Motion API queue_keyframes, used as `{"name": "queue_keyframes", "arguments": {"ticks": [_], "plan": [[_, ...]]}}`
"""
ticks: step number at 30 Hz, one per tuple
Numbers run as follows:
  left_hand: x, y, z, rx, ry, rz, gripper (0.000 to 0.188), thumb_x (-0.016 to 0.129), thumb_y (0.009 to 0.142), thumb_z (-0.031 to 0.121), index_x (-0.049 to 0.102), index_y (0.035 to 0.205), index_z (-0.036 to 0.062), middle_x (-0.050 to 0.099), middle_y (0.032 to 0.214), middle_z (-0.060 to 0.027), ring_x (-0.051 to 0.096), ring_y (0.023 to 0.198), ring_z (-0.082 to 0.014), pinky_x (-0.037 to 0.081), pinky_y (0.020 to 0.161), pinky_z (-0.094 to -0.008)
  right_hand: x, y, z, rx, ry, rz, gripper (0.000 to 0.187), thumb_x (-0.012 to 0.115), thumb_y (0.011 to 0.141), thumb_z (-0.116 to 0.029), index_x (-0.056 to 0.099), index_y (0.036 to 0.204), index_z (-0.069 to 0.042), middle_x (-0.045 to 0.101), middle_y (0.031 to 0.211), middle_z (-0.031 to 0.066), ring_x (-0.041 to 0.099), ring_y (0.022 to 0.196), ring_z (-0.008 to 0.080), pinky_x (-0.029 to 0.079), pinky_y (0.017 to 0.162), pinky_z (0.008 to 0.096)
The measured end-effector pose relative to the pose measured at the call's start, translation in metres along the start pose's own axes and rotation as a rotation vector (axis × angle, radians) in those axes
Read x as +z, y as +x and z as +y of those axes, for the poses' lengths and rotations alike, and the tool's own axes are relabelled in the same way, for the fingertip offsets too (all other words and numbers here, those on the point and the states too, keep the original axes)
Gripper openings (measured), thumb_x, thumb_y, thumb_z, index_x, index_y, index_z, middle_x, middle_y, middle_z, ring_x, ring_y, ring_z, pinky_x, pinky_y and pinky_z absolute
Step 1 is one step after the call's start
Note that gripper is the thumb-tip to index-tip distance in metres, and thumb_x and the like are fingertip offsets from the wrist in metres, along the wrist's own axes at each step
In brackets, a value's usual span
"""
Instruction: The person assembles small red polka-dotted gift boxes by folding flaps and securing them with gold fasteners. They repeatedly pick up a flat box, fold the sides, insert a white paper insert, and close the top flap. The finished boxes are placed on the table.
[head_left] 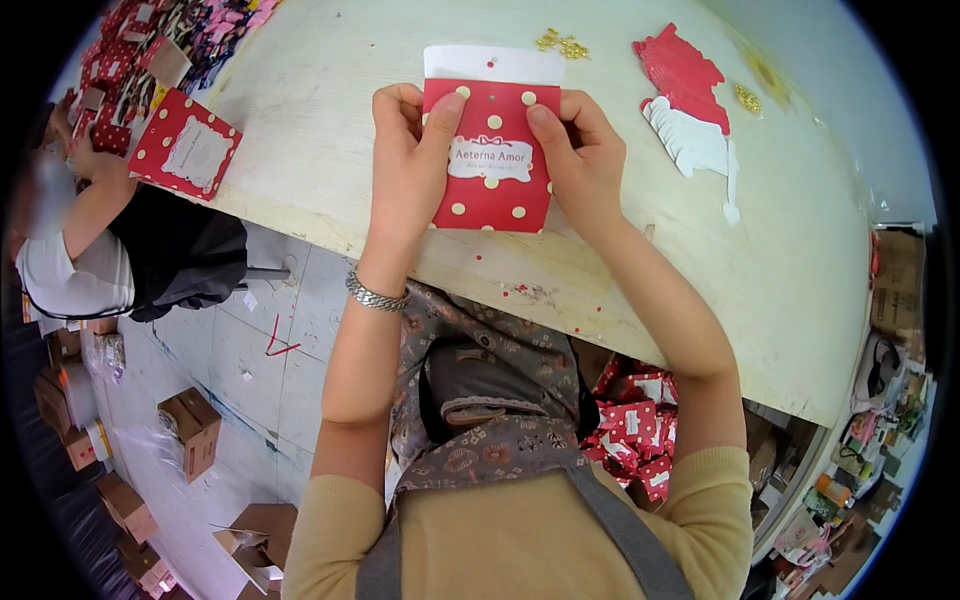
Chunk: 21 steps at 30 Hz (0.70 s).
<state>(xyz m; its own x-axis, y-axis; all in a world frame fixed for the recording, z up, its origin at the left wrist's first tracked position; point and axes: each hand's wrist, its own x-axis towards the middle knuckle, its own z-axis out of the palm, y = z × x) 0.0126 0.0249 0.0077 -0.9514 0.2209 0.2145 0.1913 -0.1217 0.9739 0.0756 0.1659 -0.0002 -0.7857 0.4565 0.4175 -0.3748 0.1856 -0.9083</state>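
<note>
Above the near part of the table I hold a red paper packet (492,196) with cream dots, a white label and a white top flap. A small hole shows in the flap and another just below it. My left hand (412,140) grips its left side, thumb on the front. My right hand (583,150) grips the right side the same way. The fingers behind the packet are hidden. Just beyond it lies a small pile of gold fasteners (563,44). Right of my right hand, fanned red and white paper pieces (688,100) lie overlapping.
A second small gold pile (747,99) lies farther right on the pale table (770,270). At the left, a dotted red box (187,145) stands near another person (90,230). Below the table edge are several dotted red packets (635,430). Cardboard boxes (190,432) stand on the floor.
</note>
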Motion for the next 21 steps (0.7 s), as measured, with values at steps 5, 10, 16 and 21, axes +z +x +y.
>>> {"name": "queue_keyframes", "arguments": {"ticks": [5, 10, 16, 21], "plan": [[-0.003, -0.004, 0.021, -0.262, -0.320, -0.185, 0.025, 0.051, 0.097, 0.015, 0.048, 0.118, 0.0006, 0.063, 0.099, -0.0065, 0.059, 0.082, -0.0067, 0.051, 0.071, -0.0218, -0.008, 0.003, -0.002, -0.002, -0.230, -0.065, 0.019, 0.066, 0.088, -0.018, 0.061, 0.081, -0.001, 0.060, 0.079, 0.0024, 0.055, 0.070, 0.0069, 0.045, 0.061, 0.0226], [-0.002, -0.007, 0.010, -0.076, -0.330, -0.154, 0.028, 0.049, 0.097, 0.012, 0.046, 0.123, 0.0011, 0.064, 0.101, -0.0077, 0.060, 0.082, -0.0070, 0.051, 0.070, -0.0215, 0.002, -0.001, -0.020, 0.178, 0.065, -0.065, 0.016, 0.064, 0.090, -0.017, 0.060, 0.090, -0.001, 0.062, 0.082, 0.0001, 0.055, 0.072, 0.0046, 0.046, 0.059, 0.0210], [-0.001, -0.006, 0.008, 0.071, -0.087, -0.136, 0.028, 0.047, 0.097, 0.010, 0.044, 0.124, 0.0025, 0.064, 0.100, -0.0091, 0.061, 0.084, -0.0077, 0.051, 0.070, -0.0224, 0.006, 0.003, -0.023, 0.262, 0.183, 0.019, 0.016, 0.063, 0.090, -0.013, 0.058, 0.099, 0.000, 0.064, 0.088, 0.0009, 0.057, 0.075, 0.0050, 0.047, 0.064, 0.0205], [0.001, -0.008, 0.017, -0.090, -0.268, -0.145, 0.028, 0.047, 0.096, 0.008, 0.044, 0.124, 0.0045, 0.063, 0.099, -0.0098, 0.060, 0.085, -0.0088, 0.051, 0.071, -0.0227, 0.007, 0.007, -0.017, 0.234, 0.224, 0.064, 0.020, 0.062, 0.090, -0.011, 0.056, 0.104, 0.001, 0.065, 0.093, 0.0046, 0.058, 0.079, 0.0065, 0.049, 0.069, 0.0212]]}}
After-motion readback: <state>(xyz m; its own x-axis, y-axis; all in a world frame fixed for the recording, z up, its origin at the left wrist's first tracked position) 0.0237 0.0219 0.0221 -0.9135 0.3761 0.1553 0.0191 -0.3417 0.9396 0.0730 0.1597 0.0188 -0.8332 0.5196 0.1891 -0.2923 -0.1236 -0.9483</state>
